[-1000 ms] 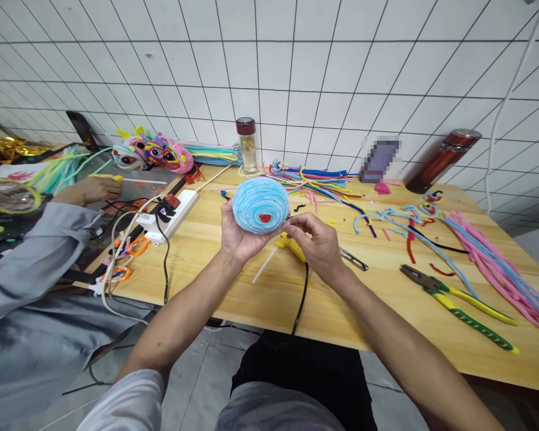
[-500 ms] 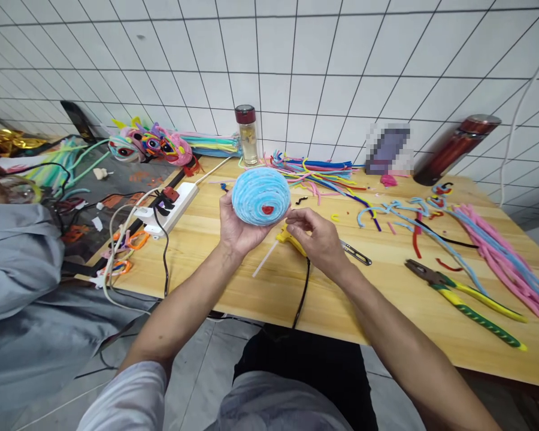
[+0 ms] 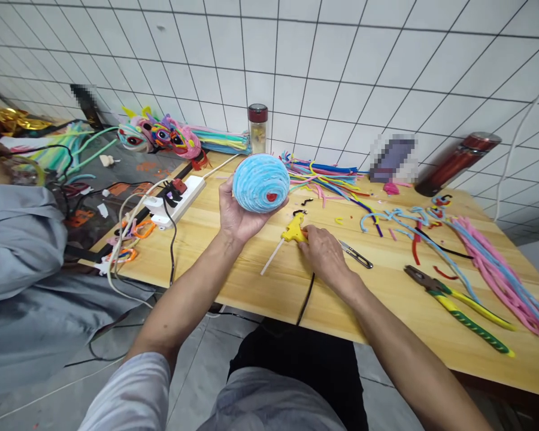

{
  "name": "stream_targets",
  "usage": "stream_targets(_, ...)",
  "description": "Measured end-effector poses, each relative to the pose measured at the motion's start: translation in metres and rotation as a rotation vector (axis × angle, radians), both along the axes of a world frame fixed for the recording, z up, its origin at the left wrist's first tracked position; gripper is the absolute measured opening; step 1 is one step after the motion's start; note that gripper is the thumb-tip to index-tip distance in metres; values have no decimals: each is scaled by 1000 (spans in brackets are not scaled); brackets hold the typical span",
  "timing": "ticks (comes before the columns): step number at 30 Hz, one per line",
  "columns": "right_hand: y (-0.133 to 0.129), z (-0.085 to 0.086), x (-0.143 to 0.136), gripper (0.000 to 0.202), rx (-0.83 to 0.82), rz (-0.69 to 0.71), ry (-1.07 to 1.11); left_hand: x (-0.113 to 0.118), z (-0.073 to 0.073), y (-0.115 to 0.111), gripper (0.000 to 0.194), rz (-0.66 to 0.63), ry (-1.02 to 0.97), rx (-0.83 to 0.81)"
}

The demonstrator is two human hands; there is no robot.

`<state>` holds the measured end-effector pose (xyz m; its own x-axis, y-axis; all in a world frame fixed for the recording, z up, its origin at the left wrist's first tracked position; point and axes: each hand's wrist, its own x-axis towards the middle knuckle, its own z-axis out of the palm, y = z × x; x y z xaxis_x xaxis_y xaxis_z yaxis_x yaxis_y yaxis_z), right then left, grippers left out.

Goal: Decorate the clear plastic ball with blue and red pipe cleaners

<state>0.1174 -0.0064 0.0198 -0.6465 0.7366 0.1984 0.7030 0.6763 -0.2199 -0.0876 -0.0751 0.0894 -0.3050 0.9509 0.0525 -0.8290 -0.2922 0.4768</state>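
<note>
A light-blue fuzzy ball [image 3: 258,184] with a small red spot on its lower right rests in my left hand [image 3: 238,218], whose fingers wrap round it from below and the left. My right hand [image 3: 324,251] is closed round the handle of a yellow glue gun [image 3: 295,230], just above the wooden table or on it. A white glue stick [image 3: 272,257] sticks out of the gun's back, and its black cord runs down over the table edge. Small black scissors-like snips [image 3: 357,254] lie right of my right hand.
Pliers [image 3: 458,308] and pink and blue pipe cleaners [image 3: 498,269] lie at the right. Behind stand a glass bottle [image 3: 258,129] and a red flask [image 3: 458,163]. A power strip [image 3: 179,203] with cords is at the left, near another person's grey sleeve [image 3: 22,239].
My right hand has moved from beside the ball down to the glue gun and closed on its handle. The ball has stayed in my left hand. The view has shifted slightly.
</note>
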Motion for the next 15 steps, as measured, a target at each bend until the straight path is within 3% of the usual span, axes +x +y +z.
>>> stream_targets(3, 0, 6, 1, 30, -36, 59, 146, -9, 19, -15, 68, 92, 4, 44)
stream_targets(7, -3, 18, -15, 38, -159, 175, 445, -22, 54, -60, 72, 247, -27, 142)
stream_targets(9, -6, 18, -36, 38, -352, 231, 612, -22, 69, -85, 74, 320, -32, 171)
stream_targets(11, -9, 14, -67, 36, -645, 252, 759, -19, 78, -106, 74, 391, -19, 175)
stream_targets(14, -16, 4, -117, 21, -1120, 125, 920, -12, 78, -125, 71, 450, 20, 130)
stream_targets(15, -19, 1, -132, 18, -1185, 104, 935, -10, 76, -129, 71, 454, 35, 111)
